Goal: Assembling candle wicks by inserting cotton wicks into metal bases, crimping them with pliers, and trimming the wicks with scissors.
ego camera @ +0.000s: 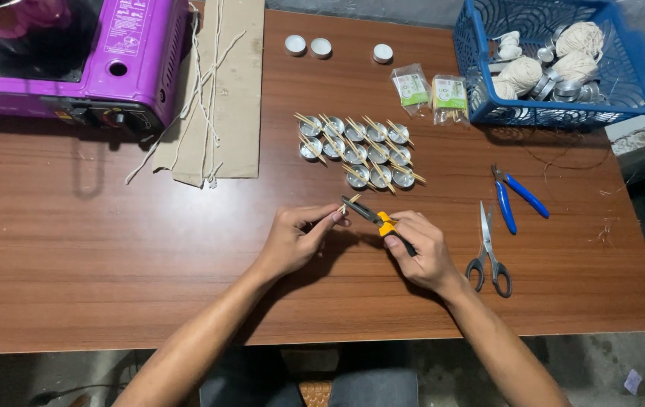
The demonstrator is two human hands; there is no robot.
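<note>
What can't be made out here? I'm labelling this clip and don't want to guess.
All in the head view:
- Small stick pinched by the left hand: too thin to identify; fingers cover most of it.
- Pliers in the right hand: handles mostly hidden by the palm.
- Purple stove: cut off by the top and left edges.
- Blue basket: the mesh wall hides its smaller contents.

— Where are you working?
— You're at a home craft bench: stove (73, 56) at the table's (111, 249) far-left corner, tin cups (356, 151) mid-table, wick basket (556, 60) at the far-right corner.
</note>
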